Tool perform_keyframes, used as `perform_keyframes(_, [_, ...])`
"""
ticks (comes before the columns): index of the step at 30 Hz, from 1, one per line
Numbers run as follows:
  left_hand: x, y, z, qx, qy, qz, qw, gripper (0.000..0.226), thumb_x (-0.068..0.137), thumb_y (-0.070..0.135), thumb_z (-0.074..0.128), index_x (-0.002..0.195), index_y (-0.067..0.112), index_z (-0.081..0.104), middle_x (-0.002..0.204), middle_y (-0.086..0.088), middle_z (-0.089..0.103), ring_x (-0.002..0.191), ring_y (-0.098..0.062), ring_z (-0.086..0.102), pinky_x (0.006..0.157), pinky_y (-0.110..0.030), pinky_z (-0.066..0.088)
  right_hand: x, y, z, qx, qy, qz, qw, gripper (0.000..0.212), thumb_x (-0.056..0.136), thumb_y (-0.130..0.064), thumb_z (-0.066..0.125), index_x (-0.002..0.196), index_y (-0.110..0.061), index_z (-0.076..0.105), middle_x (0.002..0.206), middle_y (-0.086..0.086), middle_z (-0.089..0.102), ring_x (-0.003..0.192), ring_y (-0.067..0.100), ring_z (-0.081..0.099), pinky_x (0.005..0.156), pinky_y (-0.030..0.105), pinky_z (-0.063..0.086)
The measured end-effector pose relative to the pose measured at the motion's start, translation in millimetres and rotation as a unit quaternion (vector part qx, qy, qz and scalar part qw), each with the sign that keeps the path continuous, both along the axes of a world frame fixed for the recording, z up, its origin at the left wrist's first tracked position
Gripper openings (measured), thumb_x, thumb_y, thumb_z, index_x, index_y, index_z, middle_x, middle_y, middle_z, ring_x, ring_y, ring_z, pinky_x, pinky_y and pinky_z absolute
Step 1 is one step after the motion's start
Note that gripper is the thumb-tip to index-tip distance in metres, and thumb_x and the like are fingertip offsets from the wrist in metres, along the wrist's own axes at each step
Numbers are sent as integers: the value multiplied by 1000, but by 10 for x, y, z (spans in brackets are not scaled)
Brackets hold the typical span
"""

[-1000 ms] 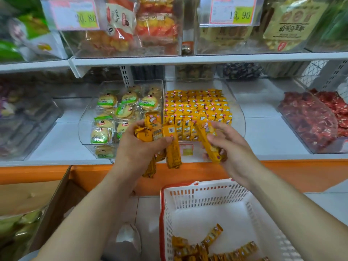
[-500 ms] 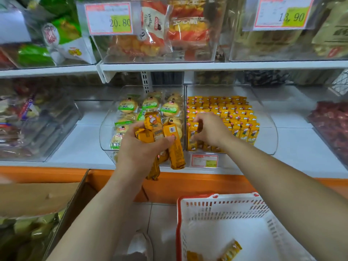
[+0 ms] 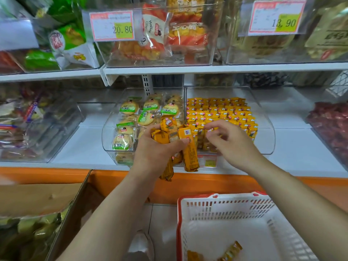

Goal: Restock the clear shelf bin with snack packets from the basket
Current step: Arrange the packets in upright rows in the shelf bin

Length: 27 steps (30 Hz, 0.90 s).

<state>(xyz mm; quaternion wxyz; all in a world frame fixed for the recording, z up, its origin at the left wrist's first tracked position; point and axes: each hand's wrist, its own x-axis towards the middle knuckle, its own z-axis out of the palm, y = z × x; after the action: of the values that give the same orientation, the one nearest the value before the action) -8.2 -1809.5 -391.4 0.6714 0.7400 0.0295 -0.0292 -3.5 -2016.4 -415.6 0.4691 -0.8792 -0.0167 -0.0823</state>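
Note:
My left hand [image 3: 158, 149] grips a bunch of long yellow-orange snack packets [image 3: 189, 147] in front of the shelf edge, their ends hanging down. To its right my right hand [image 3: 228, 142] hovers at the front of the clear shelf bin [image 3: 267, 136], fingers apart and curled, holding nothing. The bin holds neat rows of yellow packets [image 3: 222, 113]. Below, the white basket with a red rim [image 3: 226, 206] stands on the floor, with a few yellow packets [image 3: 230, 251] left at its bottom.
A second clear bin [image 3: 107, 136] of round green-labelled biscuits sits just left of the yellow one. A bin of red sweets [image 3: 329, 127] stands at right. An open cardboard box [image 3: 41, 198] is at lower left. Upper shelf bins carry price tags.
My right hand put its packet into the front of the bin and has drawn back empty. The view has shifted left and closer to the shelf. My left hand still holds its bunch.

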Motion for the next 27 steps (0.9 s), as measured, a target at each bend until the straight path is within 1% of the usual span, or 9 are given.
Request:
perform_keyframes(2, [-46,-95,-17,-10,11,-24,1000,45,71,22,91,105,31,62,86,8,80,81,-12,78,81,-42,62,-345,-9,72,195,58,62,977,28,96,-30,63,123,-39,63,103,-10,72,86,9,72,62,26,58])
perform_keyframes(3, [-76,-144,-30,-18,17,-35,999,42,72,19,91,102,30,63,87,5,80,82,-16,78,81,-43,62,-482,-3,77,214,67,85,971,35,92,-33,68,126,-41,61,105,-13,71,88,10,72,64,27,59])
perform_keyframes(7, [-199,-319,-84,-46,44,-67,996,35,72,14,90,97,24,69,90,-3,81,84,-23,78,78,-41,63,-671,31,32,110,43,64,991,74,63,-47,87,126,-45,49,99,-31,60,81,5,69,66,22,58])
perform_keyframes(10, [-224,-354,-79,-71,59,-63,994,28,75,16,88,99,18,73,89,-9,80,82,-30,78,81,-48,63,-679,-20,14,204,71,58,975,63,69,-28,88,122,-40,56,103,-17,71,89,10,72,77,31,59])
perform_keyframes(12, [-209,-331,-65,-88,56,-66,992,25,78,15,85,100,16,74,87,-8,79,73,-26,76,86,-53,61,-696,-73,12,336,117,86,931,62,71,-19,81,128,-30,58,109,1,74,97,24,73,78,37,60])
perform_keyframes(14, [-202,-321,-50,-90,56,-80,991,30,81,15,83,109,13,73,96,-10,79,83,-30,77,91,-57,58,-719,-108,17,394,133,113,902,60,74,-13,74,130,-24,57,110,8,74,97,29,73,73,37,61])
perform_keyframes(21, [-178,-319,-24,-69,57,-89,992,33,79,20,84,110,14,74,102,-10,79,94,-32,77,90,-55,59,-696,-143,-17,411,123,108,897,72,84,5,70,136,-40,50,99,-4,76,95,29,74,72,41,60])
perform_keyframes(23, [-142,-267,-15,-45,43,-87,994,33,76,22,86,106,14,74,99,-9,80,91,-31,77,84,-51,62,-659,-162,3,385,106,103,911,72,78,-1,77,129,-45,53,107,0,72,98,35,72,72,44,58])
perform_keyframes(27, [15,2,19,-26,23,-40,999,31,80,20,85,107,13,71,95,-10,80,88,-31,78,72,-45,64,-456,-229,142,292,47,40,955,57,60,-22,79,108,-42,55,84,-9,68,99,38,69,77,50,58])
